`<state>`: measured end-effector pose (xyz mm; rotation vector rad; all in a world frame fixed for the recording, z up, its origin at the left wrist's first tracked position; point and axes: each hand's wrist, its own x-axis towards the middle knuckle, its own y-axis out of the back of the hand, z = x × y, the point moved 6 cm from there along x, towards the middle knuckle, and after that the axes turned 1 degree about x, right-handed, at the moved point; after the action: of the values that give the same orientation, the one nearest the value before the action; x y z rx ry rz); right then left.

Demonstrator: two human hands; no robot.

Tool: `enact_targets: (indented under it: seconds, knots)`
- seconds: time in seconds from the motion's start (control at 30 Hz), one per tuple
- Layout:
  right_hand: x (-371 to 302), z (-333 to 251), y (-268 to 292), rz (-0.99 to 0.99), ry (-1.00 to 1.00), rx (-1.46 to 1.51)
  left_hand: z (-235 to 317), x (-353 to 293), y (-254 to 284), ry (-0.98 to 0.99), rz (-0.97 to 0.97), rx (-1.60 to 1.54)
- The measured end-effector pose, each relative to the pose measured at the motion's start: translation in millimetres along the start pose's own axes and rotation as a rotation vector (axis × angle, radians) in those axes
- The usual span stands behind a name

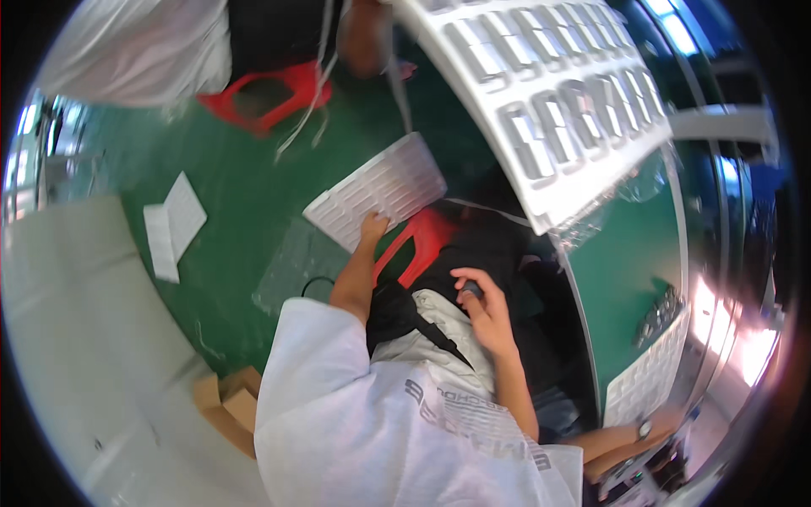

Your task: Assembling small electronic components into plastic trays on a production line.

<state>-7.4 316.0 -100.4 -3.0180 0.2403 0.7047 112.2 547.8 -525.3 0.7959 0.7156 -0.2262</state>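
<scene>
White moulded tray (380, 190), gripped at its near edge by the left hand (374, 226); tilted, over the green floor (245, 186), just beyond a red stool (424, 241). Rows of shallow compartments, white inside; motion blur, can't tell if anything sits in them. Right hand (486, 313) closed round a small dark object (471, 290), near the lap; exact kind unclear.

Bigger white tray (525, 196) at upper right, long recesses in rows, overlapping the edge of the green table (625, 270). Grey shapes show in the recesses; parts or recess walls, can't tell. Clear crumpled film (587, 221) along its near side. Another white tray (646, 376) farther right on the table, dark shiny pieces (659, 317) heaped just beside it. Open cardboard box (228, 401) lower left, contents hidden.

Room: second red stool (262, 101) toward upper left, folded white sheet (173, 226) on the floor, large pale covered surface (84, 338) along the left. Another person's forearm (612, 441) lower right, with a wristwatch (645, 429).

Writing: grey print on the wearer's white shirt (338, 414), slanted and partly folded.
</scene>
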Motion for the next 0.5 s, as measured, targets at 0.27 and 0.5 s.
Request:
enact_targets:
  seconds: [0.27,0.5]
  knots:
    - [-26,-74,10,0.003,0.227,0.152,25,-1,105,0.006,0.589,-0.507]
    - [-66,-126,97,0.583,0.432,0.095,357,-226,255,-0.956,0.603,-0.857]
